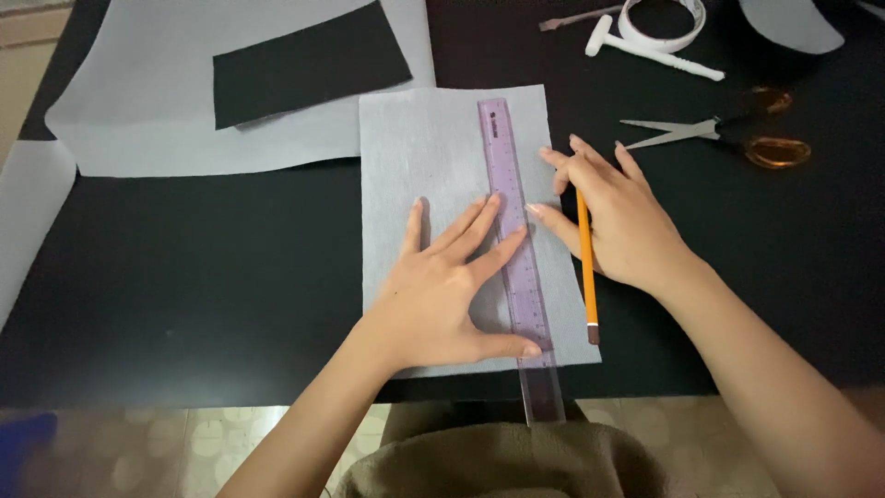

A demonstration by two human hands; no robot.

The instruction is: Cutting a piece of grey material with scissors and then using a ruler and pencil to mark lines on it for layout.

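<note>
Left hand [442, 295] splayed flat, pinning ruler [516, 249]; right hand [618, 221] fingers grasp pencil [587, 277]

table [184, 277]: black top | floor [701, 443]: pale patterned tiles | light: soft, even

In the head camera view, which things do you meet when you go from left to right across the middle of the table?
Left hand → purple ruler → yellow pencil → right hand → scissors.
</note>
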